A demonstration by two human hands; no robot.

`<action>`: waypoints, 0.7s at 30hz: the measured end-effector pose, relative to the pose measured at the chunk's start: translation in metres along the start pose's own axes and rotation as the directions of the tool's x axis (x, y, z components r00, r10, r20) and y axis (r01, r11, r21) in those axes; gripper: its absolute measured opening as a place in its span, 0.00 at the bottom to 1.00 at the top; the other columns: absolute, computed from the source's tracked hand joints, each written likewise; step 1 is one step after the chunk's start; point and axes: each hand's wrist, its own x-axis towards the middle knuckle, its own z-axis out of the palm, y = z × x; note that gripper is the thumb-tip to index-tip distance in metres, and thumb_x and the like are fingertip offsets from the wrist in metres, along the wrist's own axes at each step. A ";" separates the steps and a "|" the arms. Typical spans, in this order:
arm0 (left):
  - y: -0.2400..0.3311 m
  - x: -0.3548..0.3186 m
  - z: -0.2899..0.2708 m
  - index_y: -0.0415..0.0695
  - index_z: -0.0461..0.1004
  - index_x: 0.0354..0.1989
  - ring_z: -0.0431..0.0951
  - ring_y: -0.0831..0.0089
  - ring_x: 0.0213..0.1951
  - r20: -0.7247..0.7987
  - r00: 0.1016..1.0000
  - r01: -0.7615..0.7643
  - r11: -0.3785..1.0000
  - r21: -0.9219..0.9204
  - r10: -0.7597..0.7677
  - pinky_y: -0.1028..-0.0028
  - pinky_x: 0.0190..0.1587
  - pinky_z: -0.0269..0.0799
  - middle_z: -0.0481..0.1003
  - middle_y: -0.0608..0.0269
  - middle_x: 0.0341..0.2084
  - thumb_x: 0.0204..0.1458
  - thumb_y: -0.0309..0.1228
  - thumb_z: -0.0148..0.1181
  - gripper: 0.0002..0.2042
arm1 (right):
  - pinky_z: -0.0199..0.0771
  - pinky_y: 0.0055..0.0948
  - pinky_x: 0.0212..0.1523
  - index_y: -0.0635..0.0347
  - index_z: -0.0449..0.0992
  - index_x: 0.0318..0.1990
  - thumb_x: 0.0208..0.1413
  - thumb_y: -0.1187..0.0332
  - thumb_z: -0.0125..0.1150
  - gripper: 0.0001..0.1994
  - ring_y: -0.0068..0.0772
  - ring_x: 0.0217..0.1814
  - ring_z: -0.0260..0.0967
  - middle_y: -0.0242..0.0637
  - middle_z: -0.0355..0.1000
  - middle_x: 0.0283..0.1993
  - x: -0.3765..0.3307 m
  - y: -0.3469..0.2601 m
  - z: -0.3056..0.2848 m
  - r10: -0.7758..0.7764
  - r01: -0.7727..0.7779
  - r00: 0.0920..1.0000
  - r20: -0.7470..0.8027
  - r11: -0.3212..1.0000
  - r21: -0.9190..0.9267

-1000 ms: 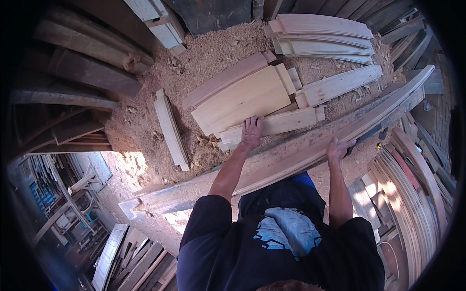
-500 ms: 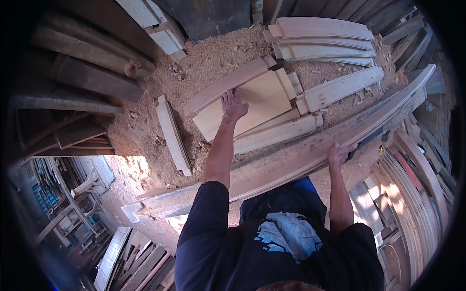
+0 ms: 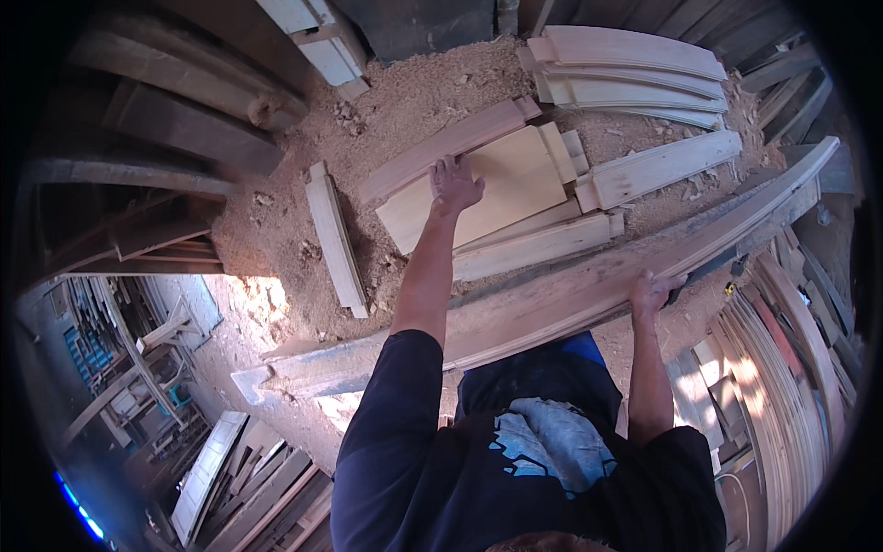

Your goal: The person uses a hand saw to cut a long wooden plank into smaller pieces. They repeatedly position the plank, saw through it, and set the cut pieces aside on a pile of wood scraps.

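My left hand (image 3: 455, 187) lies with fingers spread over a pale rectangular panel (image 3: 501, 189), its fingertips at a reddish wooden strip (image 3: 446, 152) along the panel's far edge. Close to my body, a long, moulded wooden plank (image 3: 570, 308) runs slantwise from lower left to upper right. My right hand (image 3: 653, 293) is closed on that plank's near edge; some of its fingers are hidden. Something dark shows beside those fingers, too unclear to name. Pale boards (image 3: 543, 247) lie on the near side of the panel.
Sawdust (image 3: 267, 230) covers the surface around the boards. Stacked pale boards (image 3: 635, 69) and a single board (image 3: 667, 170) lie to the right, and a narrow piece (image 3: 336, 239) to the left. Curved strips (image 3: 777, 396) stand at lower right. Dark timbers (image 3: 184, 129) line the left.
The whole view has shifted slightly, so the boards appear a little further right. My hands keep nearly the same places on the wood.
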 end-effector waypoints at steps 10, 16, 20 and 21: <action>-0.003 0.002 -0.006 0.41 0.64 0.64 0.65 0.45 0.62 0.019 0.999 0.043 0.990 -0.135 -0.041 0.48 0.62 0.55 0.66 0.38 0.56 0.57 0.58 0.52 0.36 | 0.60 0.45 0.68 0.74 0.26 0.72 0.53 0.64 0.56 0.50 0.66 0.67 0.61 0.73 0.57 0.66 -0.003 -0.005 -0.005 0.056 -0.055 0.998 0.042 0.998 -0.032; -0.017 -0.003 -0.001 0.42 0.70 0.57 0.68 0.47 0.57 -0.175 0.968 0.160 0.980 -0.121 -0.179 0.49 0.59 0.59 0.69 0.41 0.50 0.52 0.54 0.61 0.32 | 0.60 0.44 0.68 0.73 0.27 0.72 0.53 0.63 0.57 0.50 0.67 0.67 0.61 0.73 0.58 0.66 0.002 0.006 0.004 -0.001 0.001 1.000 0.005 1.000 -0.007; -0.059 -0.031 0.016 0.36 0.66 0.53 0.65 0.44 0.57 -0.379 0.748 0.379 0.820 -0.429 -0.545 0.46 0.59 0.57 0.67 0.39 0.50 0.47 0.54 0.67 0.36 | 0.59 0.44 0.69 0.73 0.25 0.73 0.53 0.63 0.56 0.50 0.67 0.67 0.60 0.73 0.56 0.67 0.005 0.022 0.006 0.023 -0.023 1.000 -0.009 1.000 -0.009; -0.087 -0.043 0.039 0.35 0.65 0.53 0.69 0.46 0.52 -0.493 0.597 0.518 0.773 -0.367 -0.634 0.47 0.58 0.60 0.70 0.42 0.45 0.47 0.55 0.67 0.37 | 0.59 0.44 0.69 0.72 0.25 0.73 0.53 0.63 0.56 0.50 0.67 0.68 0.59 0.73 0.55 0.67 0.005 0.017 0.006 0.008 -0.008 1.000 -0.004 1.000 -0.021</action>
